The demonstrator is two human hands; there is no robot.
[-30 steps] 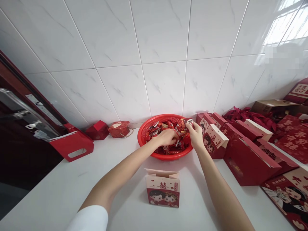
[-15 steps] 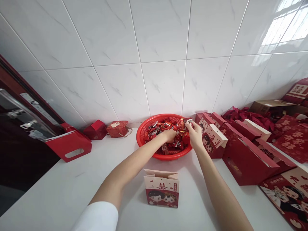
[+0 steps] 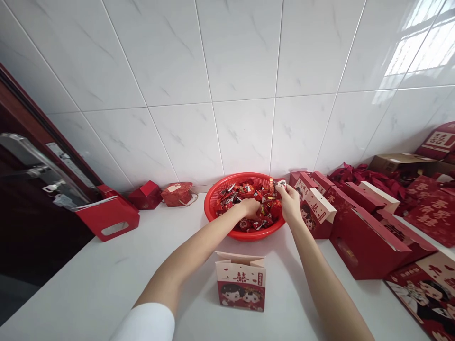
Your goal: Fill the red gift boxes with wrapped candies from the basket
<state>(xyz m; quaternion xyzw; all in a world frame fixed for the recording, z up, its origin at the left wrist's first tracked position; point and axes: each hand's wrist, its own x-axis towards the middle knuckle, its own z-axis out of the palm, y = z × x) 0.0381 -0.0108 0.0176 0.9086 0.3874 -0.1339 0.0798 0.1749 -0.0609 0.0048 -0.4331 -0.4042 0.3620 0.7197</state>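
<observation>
**Wrapped sweets (image 3: 249,190) lay heaped in a red basket (image 3: 254,235)**

The basket stood on a white counter (image 3: 88,293), near the tiled wall (image 3: 245,135). The left hand (image 3: 250,208) was down in it, fingers bent into the heap and largely hidden; I cannot tell whether they had closed on a sweet. The right hand (image 3: 289,201), at the basket's right rim, pinched at least one wrapped packet (image 3: 280,183) between thumb and fingers. In front of the basket, between the forearms, a small paper box (image 3: 241,286) stood upright with its top open. Red boxes (image 3: 368,246) crowded the counter on the right; on the left stood a red carrier (image 3: 122,214) with a handle slot.
</observation>
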